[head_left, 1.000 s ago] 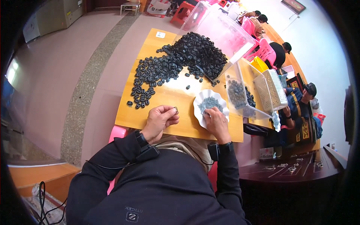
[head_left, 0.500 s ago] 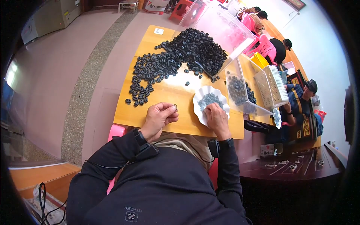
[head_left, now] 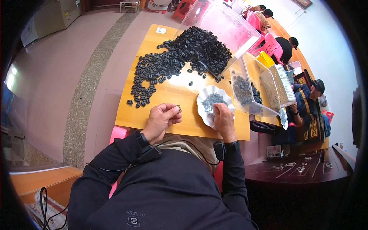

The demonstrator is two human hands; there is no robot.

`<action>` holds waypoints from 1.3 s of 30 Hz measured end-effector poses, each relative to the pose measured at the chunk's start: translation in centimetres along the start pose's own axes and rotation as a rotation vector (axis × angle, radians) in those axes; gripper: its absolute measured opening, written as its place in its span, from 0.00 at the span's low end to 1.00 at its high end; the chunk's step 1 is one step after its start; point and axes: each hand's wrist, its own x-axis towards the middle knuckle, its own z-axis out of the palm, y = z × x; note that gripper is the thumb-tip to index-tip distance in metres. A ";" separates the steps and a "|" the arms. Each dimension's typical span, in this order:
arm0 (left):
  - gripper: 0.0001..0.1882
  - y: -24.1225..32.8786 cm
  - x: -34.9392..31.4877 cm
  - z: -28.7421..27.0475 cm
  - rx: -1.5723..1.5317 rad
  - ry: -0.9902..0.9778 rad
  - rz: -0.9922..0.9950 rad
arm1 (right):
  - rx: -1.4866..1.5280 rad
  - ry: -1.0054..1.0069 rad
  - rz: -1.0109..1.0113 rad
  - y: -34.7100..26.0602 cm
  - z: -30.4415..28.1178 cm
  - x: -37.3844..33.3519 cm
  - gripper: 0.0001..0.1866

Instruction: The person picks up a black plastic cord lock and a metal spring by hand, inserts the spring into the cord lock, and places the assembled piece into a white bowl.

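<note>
My left hand (head_left: 163,119) is closed in a pinch above the table's near part. Thumb and forefinger grip a small dark piece (head_left: 179,108), too small to make out fully. To its right stands a white dish with a scalloped rim (head_left: 201,111), filled with tiny grey-blue pieces (head_left: 213,100). Over the dish's right side is my right hand (head_left: 225,122), fingertips pinched together at the tiny pieces; whatever they hold is hidden. Farther off, a heap of black oval pieces with two holes (head_left: 203,48) spreads leftward across the wooden table (head_left: 168,94).
A clear plastic bin (head_left: 239,32) lies tipped behind the heap. Right of the dish is a clear box (head_left: 264,109) holding more black pieces, beside a white perforated basket (head_left: 278,86). A person (head_left: 306,101) sits at the right; others sit farther back.
My right hand has shifted slightly right within the dish, its fingertips a little farther from me. My left hand keeps its pinch on the small dark piece, nearly still.
</note>
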 end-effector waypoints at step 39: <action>0.09 -0.3 -0.3 0.2 0.033 -0.048 -0.047 | 1.038 -0.173 0.447 -6.4 2.1 -1.0 0.06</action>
